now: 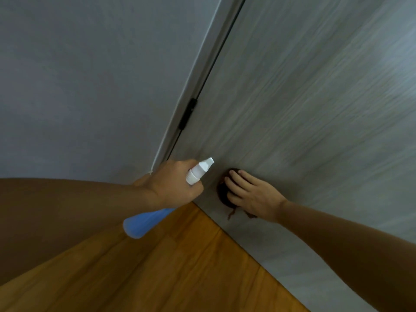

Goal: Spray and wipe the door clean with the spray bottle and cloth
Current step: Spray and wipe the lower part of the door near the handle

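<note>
Closest to me, both bare forearms reach forward over the wooden floor point(180, 266), which meets the bottom edge of the door low in the view. My left hand point(173, 183) holds the spray bottle point(162, 212) by its neck, fingers curled tight around it; the blue body hangs down and back toward me over the floor, and the white nozzle point(201, 170) points up toward the door, close to its face but not touching it. Just beside that nozzle, my right hand point(249, 192) lies flat with straight fingers, pressing the dark brown cloth point(224, 192) against the grey wood-grain door point(304, 109), near its bottom edge and not far from the hinge side. A frayed bit of cloth hangs out below my palm. Farther up, a black hinge point(188, 113) sits in the gap between door and pale frame point(195, 86), with the grey wall point(90, 75) beyond to the left.
</note>
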The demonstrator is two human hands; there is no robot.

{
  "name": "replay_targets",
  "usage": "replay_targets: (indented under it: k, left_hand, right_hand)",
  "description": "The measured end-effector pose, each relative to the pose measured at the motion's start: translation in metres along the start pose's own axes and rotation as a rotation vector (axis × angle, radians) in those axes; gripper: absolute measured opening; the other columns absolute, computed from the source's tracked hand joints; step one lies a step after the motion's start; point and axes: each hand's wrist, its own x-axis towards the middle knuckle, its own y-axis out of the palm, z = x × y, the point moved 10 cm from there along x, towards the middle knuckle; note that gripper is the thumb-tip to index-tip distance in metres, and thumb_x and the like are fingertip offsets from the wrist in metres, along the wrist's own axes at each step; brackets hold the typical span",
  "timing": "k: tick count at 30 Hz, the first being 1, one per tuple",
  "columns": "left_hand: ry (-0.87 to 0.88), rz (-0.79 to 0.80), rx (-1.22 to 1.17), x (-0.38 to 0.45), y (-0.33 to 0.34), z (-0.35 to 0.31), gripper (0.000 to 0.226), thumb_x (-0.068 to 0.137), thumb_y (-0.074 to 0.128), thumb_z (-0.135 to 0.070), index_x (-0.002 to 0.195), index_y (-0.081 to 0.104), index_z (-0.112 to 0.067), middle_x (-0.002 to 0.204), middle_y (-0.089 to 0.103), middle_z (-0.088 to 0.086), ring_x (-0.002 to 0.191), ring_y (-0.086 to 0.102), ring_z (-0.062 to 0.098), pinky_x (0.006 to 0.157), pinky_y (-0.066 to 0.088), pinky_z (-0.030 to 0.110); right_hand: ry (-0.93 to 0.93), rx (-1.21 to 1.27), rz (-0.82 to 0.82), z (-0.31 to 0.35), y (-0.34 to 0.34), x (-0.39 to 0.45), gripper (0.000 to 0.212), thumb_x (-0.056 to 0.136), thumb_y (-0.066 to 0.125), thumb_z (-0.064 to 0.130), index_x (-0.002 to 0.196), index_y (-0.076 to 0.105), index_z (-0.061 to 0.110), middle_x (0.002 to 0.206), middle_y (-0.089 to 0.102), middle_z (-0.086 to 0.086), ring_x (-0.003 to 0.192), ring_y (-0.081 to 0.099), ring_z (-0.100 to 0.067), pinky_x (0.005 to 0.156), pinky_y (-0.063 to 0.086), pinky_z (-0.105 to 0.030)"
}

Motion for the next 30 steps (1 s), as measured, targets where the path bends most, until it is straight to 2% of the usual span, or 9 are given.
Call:
replay_targets:
  k: [2, 4, 7, 10, 15, 20, 25, 30]
  left_hand:
    - [-0.006, 0.004, 0.009, 0.001, -0.001, 0.005, 0.017, 0.078, 0.064, -0.035, 0.071, 0.05, -0.027, 0.061, 0.058, -0.005, 0.057, 0.06, 0.014, 0.052, 0.044, 0.03]
    - [-0.027, -0.005, -0.001, 0.003, -0.001, 0.013, 0.017, 0.077, 0.063, -0.036, 0.071, 0.052, -0.024, 0.062, 0.059, -0.004, 0.058, 0.061, 0.016, 0.051, 0.048, 0.036]
    - [-0.024, -0.021, -0.007, 0.008, 0.003, 0.023, 0.019, 0.077, 0.063, -0.034, 0.071, 0.051, -0.021, 0.061, 0.058, -0.002, 0.057, 0.061, 0.019, 0.052, 0.05, 0.042]
    - [-0.047, 0.0, -0.032, 0.009, 0.008, 0.039, 0.019, 0.078, 0.064, -0.034, 0.069, 0.049, -0.026, 0.06, 0.057, -0.003, 0.056, 0.059, 0.019, 0.051, 0.049, 0.041]
    - [-0.076, -0.027, 0.049, 0.005, 0.01, 0.064, 0.016, 0.077, 0.063, -0.035, 0.074, 0.053, -0.022, 0.06, 0.058, -0.002, 0.057, 0.06, 0.021, 0.051, 0.048, 0.038]
    - [-0.113, -0.004, 0.058, -0.004, 0.012, 0.071, 0.016, 0.075, 0.061, -0.043, 0.077, 0.054, -0.028, 0.063, 0.061, -0.004, 0.059, 0.062, 0.017, 0.053, 0.05, 0.037]
    - [-0.085, 0.028, 0.04, -0.006, 0.018, 0.059, 0.013, 0.073, 0.057, -0.048, 0.076, 0.05, -0.037, 0.061, 0.059, -0.006, 0.056, 0.061, 0.015, 0.052, 0.054, 0.043]
    - [-0.029, 0.036, 0.035, -0.003, 0.02, 0.036, 0.017, 0.078, 0.061, -0.042, 0.074, 0.052, -0.028, 0.062, 0.06, -0.004, 0.057, 0.062, 0.018, 0.052, 0.054, 0.046]
  right_hand:
    - [0.079, -0.028, -0.056, -0.022, -0.011, 0.004, 0.046, 0.093, 0.066, 0.024, 0.136, 0.056, 0.012, 0.154, 0.041, -0.026, 0.145, 0.035, -0.049, 0.124, 0.021, -0.058]
    - [0.186, -0.02, -0.108, -0.043, -0.021, 0.006, 0.042, 0.098, 0.057, 0.023, 0.137, 0.055, 0.01, 0.155, 0.04, -0.026, 0.144, 0.036, -0.048, 0.124, 0.023, -0.058]
    - [0.264, -0.026, -0.113, -0.05, -0.018, 0.014, 0.059, 0.097, 0.051, 0.035, 0.149, 0.044, 0.008, 0.158, 0.035, -0.025, 0.147, 0.03, -0.048, 0.126, 0.019, -0.058]
    - [0.272, -0.007, -0.091, -0.036, -0.008, 0.036, 0.07, 0.099, 0.05, 0.046, 0.156, 0.034, 0.009, 0.162, 0.028, -0.025, 0.15, 0.023, -0.047, 0.127, 0.013, -0.058]
    - [0.207, -0.007, -0.033, 0.009, 0.018, 0.089, 0.073, 0.103, 0.044, 0.047, 0.161, 0.02, 0.01, 0.167, 0.016, -0.022, 0.153, 0.014, -0.047, 0.126, 0.003, -0.06]
    - [0.075, -0.007, 0.022, 0.048, 0.041, 0.104, 0.062, 0.103, 0.04, 0.035, 0.159, 0.025, 0.013, 0.166, 0.017, -0.023, 0.153, 0.012, -0.048, 0.125, 0.005, -0.061]
    - [-0.067, 0.039, 0.082, 0.076, 0.059, 0.066, 0.061, 0.102, 0.055, 0.032, 0.156, 0.03, 0.017, 0.166, 0.017, -0.019, 0.153, 0.011, -0.047, 0.125, 0.005, -0.061]
    - [-0.097, 0.091, 0.103, 0.083, 0.06, -0.003, 0.061, 0.101, 0.058, 0.028, 0.154, 0.031, 0.015, 0.165, 0.018, -0.019, 0.153, 0.011, -0.047, 0.125, 0.003, -0.061]
